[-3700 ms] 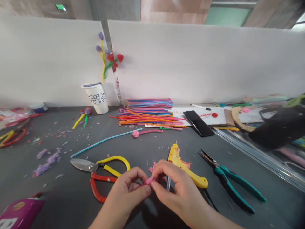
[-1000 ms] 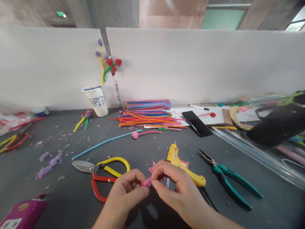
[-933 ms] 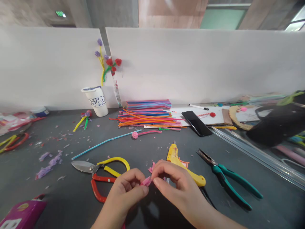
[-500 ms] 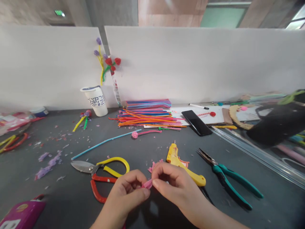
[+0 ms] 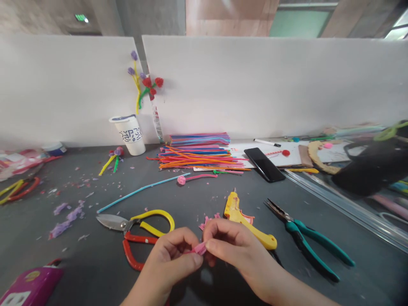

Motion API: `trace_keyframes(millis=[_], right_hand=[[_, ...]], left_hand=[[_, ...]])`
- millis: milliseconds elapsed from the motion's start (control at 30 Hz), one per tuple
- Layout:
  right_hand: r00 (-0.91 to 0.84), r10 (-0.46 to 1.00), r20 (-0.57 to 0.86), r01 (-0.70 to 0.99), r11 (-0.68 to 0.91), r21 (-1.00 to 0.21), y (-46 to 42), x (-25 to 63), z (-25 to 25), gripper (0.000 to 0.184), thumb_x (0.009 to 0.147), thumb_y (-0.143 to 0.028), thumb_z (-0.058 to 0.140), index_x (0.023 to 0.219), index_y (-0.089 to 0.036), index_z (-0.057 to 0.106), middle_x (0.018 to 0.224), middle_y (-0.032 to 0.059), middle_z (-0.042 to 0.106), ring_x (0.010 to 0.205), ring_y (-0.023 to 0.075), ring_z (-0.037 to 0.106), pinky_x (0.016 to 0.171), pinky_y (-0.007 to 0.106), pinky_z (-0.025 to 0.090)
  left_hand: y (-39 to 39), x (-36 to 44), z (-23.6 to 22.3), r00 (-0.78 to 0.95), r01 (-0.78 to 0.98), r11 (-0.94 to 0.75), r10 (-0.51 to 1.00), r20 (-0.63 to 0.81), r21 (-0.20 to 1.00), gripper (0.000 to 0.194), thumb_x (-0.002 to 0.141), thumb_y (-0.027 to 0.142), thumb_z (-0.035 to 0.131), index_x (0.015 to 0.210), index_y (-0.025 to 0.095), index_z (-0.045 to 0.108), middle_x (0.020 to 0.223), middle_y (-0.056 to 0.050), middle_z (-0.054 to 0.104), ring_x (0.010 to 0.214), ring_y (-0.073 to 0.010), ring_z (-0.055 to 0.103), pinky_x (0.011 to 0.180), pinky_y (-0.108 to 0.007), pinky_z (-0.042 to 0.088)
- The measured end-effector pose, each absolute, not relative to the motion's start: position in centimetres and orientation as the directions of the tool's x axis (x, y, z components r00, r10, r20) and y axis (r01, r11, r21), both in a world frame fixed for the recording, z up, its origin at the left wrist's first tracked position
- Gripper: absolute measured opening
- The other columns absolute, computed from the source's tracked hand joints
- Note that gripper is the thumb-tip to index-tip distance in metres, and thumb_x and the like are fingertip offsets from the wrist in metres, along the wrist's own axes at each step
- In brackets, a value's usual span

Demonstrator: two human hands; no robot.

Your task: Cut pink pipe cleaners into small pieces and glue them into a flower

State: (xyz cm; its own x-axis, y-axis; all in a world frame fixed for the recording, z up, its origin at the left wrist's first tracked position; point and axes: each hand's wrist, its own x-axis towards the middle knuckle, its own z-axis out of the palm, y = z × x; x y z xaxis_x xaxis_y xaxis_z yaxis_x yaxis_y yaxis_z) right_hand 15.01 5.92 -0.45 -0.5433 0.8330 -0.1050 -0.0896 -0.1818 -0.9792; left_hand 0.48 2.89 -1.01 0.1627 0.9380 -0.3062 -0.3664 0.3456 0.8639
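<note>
Both my hands meet low in the middle of the grey table, pinching one small pink pipe cleaner piece [image 5: 199, 248]. My left hand [image 5: 170, 263] grips its left end with thumb and curled fingers. My right hand [image 5: 237, 250] pinches the right end between thumb and forefinger. Most of the pink piece is hidden by my fingers. Pink scraps [image 5: 208, 221] lie just beyond my right hand. Yellow-and-red scissors [image 5: 137, 229] lie just left of my hands, and a yellow glue gun [image 5: 245, 223] lies close behind my right hand.
Teal-handled pliers [image 5: 310, 242] lie to the right. A stack of coloured pipe cleaners [image 5: 199, 153], a black phone [image 5: 265, 164], a white cup [image 5: 129, 134] and pipe cleaner flowers [image 5: 145, 83] sit at the back. A blue pipe cleaner [image 5: 142, 189], purple scraps [image 5: 65, 214] and a magenta packet [image 5: 30, 287] lie left.
My fingers have shifted slightly on the pink piece, working it between both pinches. The hands stay in the same spot, and nothing else on the table has moved.
</note>
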Motion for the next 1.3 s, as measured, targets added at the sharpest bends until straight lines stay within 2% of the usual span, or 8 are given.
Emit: trace_keyframes(millis=[67,167,333,533,667,833,1067,1300], right_hand=[[-0.544,0.837,-0.063,-0.074,-0.123,-0.990,6.1,15.2,-0.5,0.013,0.078,-0.021,0.049,0.066,-0.017,0.052,0.063,-0.0027,0.052,0.059,0.0096,0.050,0.058,0.023,0.041],[-0.441,0.884,0.158,0.093,0.220,-0.971,6.2,15.7,-0.3,0.013,0.079,-0.015,0.046,0.070,-0.018,0.054,0.069,-0.0002,0.055,0.067,0.0117,0.053,0.062,0.024,0.043],[-0.538,0.650,0.537,0.298,0.742,-0.601,6.0,16.5,-0.6,0.019,0.078,-0.007,0.050,0.091,-0.020,0.055,0.087,0.0031,0.060,0.080,0.0136,0.055,0.075,0.027,0.044],[-0.553,0.432,0.713,0.331,0.899,-0.288,5.9,16.6,-0.9,0.018,0.078,-0.005,0.052,0.093,-0.014,0.056,0.083,0.0064,0.064,0.076,0.0161,0.057,0.070,0.029,0.047],[-0.591,0.365,0.719,0.314,0.926,-0.211,6.0,16.7,-0.7,0.017,0.076,-0.003,0.050,0.089,-0.012,0.058,0.080,0.0071,0.064,0.075,0.0162,0.058,0.070,0.029,0.047],[-0.595,0.436,0.675,0.298,0.900,-0.319,6.0,16.8,-0.6,0.020,0.078,-0.005,0.050,0.092,-0.016,0.058,0.084,0.0058,0.063,0.076,0.0146,0.057,0.072,0.029,0.046],[-0.470,0.819,0.329,0.307,0.500,-0.810,6.1,16.0,-0.2,0.013,0.073,-0.008,0.050,0.081,-0.018,0.056,0.077,0.0011,0.058,0.069,0.0116,0.054,0.063,0.023,0.044],[-0.423,0.882,0.205,0.342,0.365,-0.866,6.4,15.5,-0.7,0.013,0.072,-0.008,0.050,0.065,-0.018,0.050,0.067,-0.0025,0.054,0.066,0.0102,0.052,0.061,0.022,0.040]], left_hand=[[3.0,0.3,-1.1,0.185,-0.375,0.366,0.930,-0.319,0.852,0.015,0.056,0.023,0.071,0.057,0.015,0.059,0.055,-0.002,0.061,0.048,-0.0084,0.044,0.046,-0.020,0.027],[3.2,-0.1,-1.4,0.267,-0.391,0.482,0.875,-0.404,0.785,0.015,0.058,0.022,0.069,0.058,0.016,0.056,0.044,0.006,0.044,0.036,-0.0023,0.025,0.037,-0.018,0.014],[3.3,-0.6,-1.8,0.475,-0.407,0.647,0.753,-0.455,0.645,0.009,0.059,0.018,0.061,0.060,0.018,0.052,0.039,0.011,0.023,0.034,-0.0009,0.007,0.035,-0.017,0.006],[3.4,-0.8,-1.9,0.522,-0.386,0.684,0.715,-0.465,0.619,0.009,0.058,0.015,0.059,0.061,0.018,0.051,0.041,0.011,0.023,0.034,-0.0013,0.008,0.035,-0.016,0.007],[3.3,-0.7,-1.9,0.520,-0.380,0.676,0.720,-0.459,0.631,0.010,0.058,0.016,0.058,0.061,0.018,0.049,0.041,0.011,0.022,0.035,-0.0013,0.007,0.035,-0.016,0.006],[3.2,-0.6,-1.8,0.533,-0.337,0.675,0.712,-0.458,0.657,0.014,0.061,0.019,0.061,0.064,0.019,0.047,0.041,0.012,0.022,0.034,-0.0017,0.007,0.035,-0.017,0.005],[3.7,0.0,-2.0,0.200,-0.192,0.371,0.921,-0.334,0.909,0.023,0.058,0.030,0.070,0.059,0.016,0.052,0.050,0.006,0.039,0.046,-0.0055,0.028,0.042,-0.018,0.017],[3.5,0.3,-2.4,0.138,0.081,0.242,0.958,-0.252,0.967,0.017,0.069,0.030,0.060,0.063,0.017,0.052,0.055,0.006,0.038,0.052,-0.0086,0.031,0.049,-0.020,0.025]])
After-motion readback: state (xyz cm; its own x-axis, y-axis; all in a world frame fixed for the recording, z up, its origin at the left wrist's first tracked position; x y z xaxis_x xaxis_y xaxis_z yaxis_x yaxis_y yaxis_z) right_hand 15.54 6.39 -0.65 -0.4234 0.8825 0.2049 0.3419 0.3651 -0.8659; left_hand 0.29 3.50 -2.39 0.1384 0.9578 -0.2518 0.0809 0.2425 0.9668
